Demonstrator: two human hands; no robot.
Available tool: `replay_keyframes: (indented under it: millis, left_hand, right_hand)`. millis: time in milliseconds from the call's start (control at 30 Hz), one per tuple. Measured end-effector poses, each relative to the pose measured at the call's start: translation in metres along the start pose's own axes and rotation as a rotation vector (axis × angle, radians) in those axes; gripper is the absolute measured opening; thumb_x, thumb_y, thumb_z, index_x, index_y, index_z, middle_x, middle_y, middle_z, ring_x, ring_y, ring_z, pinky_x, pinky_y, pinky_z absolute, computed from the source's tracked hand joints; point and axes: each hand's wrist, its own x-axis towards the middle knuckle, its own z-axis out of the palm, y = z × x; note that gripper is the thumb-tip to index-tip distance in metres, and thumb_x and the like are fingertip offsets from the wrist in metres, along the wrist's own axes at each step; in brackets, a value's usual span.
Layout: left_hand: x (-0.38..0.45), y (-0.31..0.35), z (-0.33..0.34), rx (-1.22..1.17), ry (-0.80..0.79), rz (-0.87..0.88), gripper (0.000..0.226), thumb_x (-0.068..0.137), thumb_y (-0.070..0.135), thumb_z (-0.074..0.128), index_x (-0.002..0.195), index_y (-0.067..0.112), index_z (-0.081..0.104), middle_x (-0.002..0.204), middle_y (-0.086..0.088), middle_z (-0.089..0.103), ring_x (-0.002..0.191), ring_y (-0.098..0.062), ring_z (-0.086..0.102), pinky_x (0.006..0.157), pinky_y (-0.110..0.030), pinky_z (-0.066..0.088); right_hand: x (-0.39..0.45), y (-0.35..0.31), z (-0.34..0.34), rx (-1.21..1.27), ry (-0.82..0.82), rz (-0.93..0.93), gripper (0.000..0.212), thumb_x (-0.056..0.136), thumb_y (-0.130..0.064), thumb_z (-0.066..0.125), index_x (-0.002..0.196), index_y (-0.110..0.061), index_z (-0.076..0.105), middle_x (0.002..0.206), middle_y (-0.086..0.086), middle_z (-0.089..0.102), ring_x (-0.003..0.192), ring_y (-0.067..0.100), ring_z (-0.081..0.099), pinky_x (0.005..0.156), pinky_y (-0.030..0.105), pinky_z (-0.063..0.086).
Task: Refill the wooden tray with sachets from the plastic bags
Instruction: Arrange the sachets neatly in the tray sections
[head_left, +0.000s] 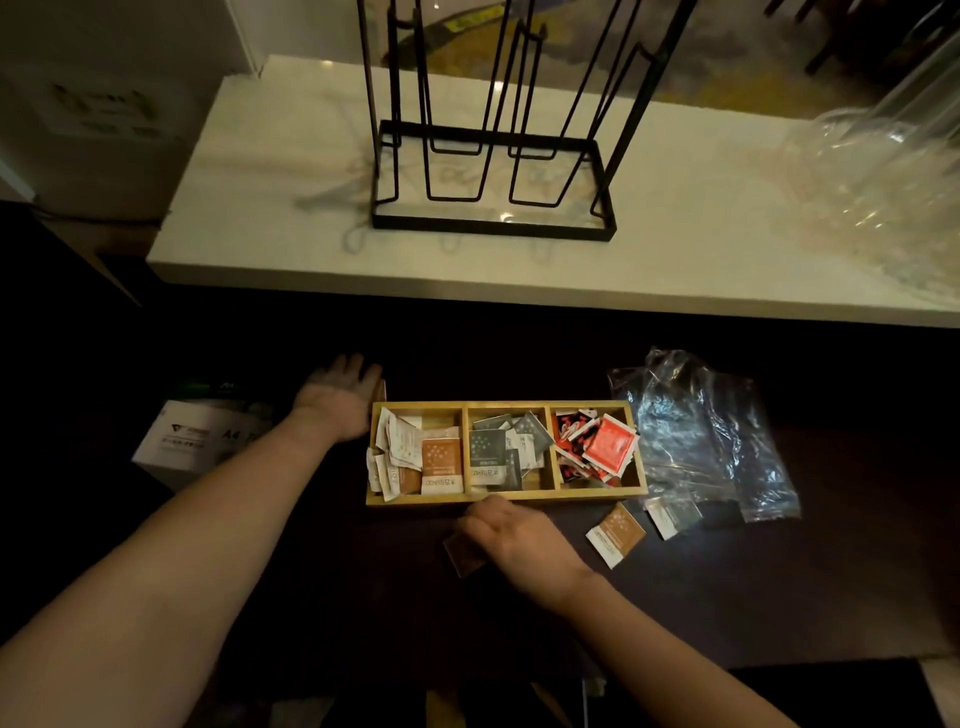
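A brown sachet is pinched in the right hand, just below the wooden tray, with the left hand resting open at the tray's left end.

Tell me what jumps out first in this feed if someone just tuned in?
The wooden tray at centre, its three compartments holding orange-and-white, grey and red sachets. The left hand lies at the tray's left end, and the right hand sits just in front of it over a brown sachet. To the right lie crumpled plastic bags with two loose sachets in front of them, and a black wire rack stands on the white counter behind.
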Motion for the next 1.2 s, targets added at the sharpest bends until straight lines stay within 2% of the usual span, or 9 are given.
replay_keyframes:
  millis: [133,333,567,733,833,900,967,1067,1200]
  left_hand:
    - [-0.002,-0.013,-0.008,-0.150,-0.058,0.022,0.081,0.082,0.055,0.057,0.147,0.028,0.019,0.156,-0.012,0.015,0.144,-0.034,0.015,0.114,-0.046,0.022]
    - [0.002,-0.022,0.000,-0.254,-0.055,-0.011,0.077,0.076,0.033,0.073,0.141,0.025,0.032,0.151,-0.010,0.031,0.141,-0.032,0.022,0.113,-0.046,0.028]
    - [0.005,-0.023,0.015,-0.334,-0.103,-0.065,0.068,0.080,0.038,0.068,0.140,0.021,0.040,0.154,-0.011,0.027,0.143,-0.031,0.019,0.117,-0.042,0.021]
    - [-0.003,-0.008,0.011,-0.666,0.028,-0.172,0.041,0.090,0.023,0.060,0.125,0.004,0.049,0.127,-0.019,0.056,0.115,-0.033,0.054,0.094,-0.038,0.043]
    - [-0.017,0.001,-0.009,-0.912,0.139,-0.258,0.043,0.090,0.026,0.060,0.122,-0.001,0.050,0.122,-0.021,0.057,0.109,-0.035,0.056,0.085,-0.037,0.044]
    - [-0.038,0.014,-0.027,-0.969,0.246,-0.259,0.042,0.090,0.027,0.061,0.120,0.001,0.048,0.118,-0.017,0.057,0.104,-0.033,0.057,0.079,-0.035,0.043]
    - [-0.066,0.031,-0.041,-0.885,0.306,-0.203,0.039,0.089,0.033,0.060,0.115,0.007,0.045,0.107,-0.012,0.056,0.091,-0.026,0.057,0.069,-0.034,0.043]
    - [-0.097,0.058,-0.042,-0.752,0.246,-0.112,0.043,0.086,0.045,0.059,0.114,0.017,0.043,0.104,-0.005,0.054,0.088,-0.021,0.058,0.069,-0.035,0.050]
    - [-0.110,0.090,-0.022,-0.441,0.213,-0.021,0.054,0.087,0.040,0.061,0.131,0.017,0.040,0.122,-0.007,0.059,0.111,-0.024,0.055,0.089,-0.035,0.048]
  right_hand:
    - [0.000,-0.001,0.012,-0.020,-0.091,0.026,0.037,0.083,-0.018,0.056,0.120,-0.019,0.055,0.115,0.000,0.064,0.105,0.017,0.061,0.081,0.029,0.055]
    - [0.006,-0.011,0.017,-0.105,-0.140,0.082,0.057,0.067,-0.023,0.080,0.120,-0.022,0.058,0.108,0.000,0.064,0.098,0.017,0.063,0.080,0.028,0.053]
    - [0.011,-0.015,0.019,-0.154,-0.204,0.147,0.041,0.083,-0.013,0.063,0.122,-0.011,0.053,0.114,0.013,0.061,0.107,0.029,0.057,0.093,0.040,0.047]
    - [0.010,-0.012,0.018,-0.181,-0.219,0.213,0.019,0.082,-0.013,0.061,0.100,-0.012,0.060,0.093,0.009,0.069,0.091,0.028,0.062,0.085,0.038,0.048]
    - [0.003,-0.009,0.007,0.148,-0.159,0.403,0.014,0.086,-0.016,0.059,0.099,-0.013,0.061,0.100,0.005,0.069,0.095,0.021,0.062,0.086,0.030,0.046]
    - [-0.004,-0.005,-0.007,0.408,-0.083,0.612,0.011,0.084,-0.020,0.066,0.094,-0.017,0.062,0.095,-0.003,0.068,0.085,0.009,0.062,0.070,0.010,0.043]
    - [-0.017,0.005,-0.011,0.580,0.004,0.811,0.011,0.082,-0.021,0.071,0.085,-0.021,0.060,0.080,-0.010,0.063,0.069,0.001,0.057,0.058,0.007,0.043]
    - [-0.045,0.023,-0.009,0.621,0.211,1.100,0.014,0.080,-0.027,0.072,0.077,-0.020,0.060,0.079,-0.002,0.063,0.072,0.011,0.060,0.065,0.019,0.049]
    - [-0.074,0.040,-0.005,0.274,0.265,1.330,0.037,0.080,-0.038,0.070,0.104,-0.009,0.069,0.118,0.011,0.054,0.110,0.027,0.049,0.088,0.037,0.045]
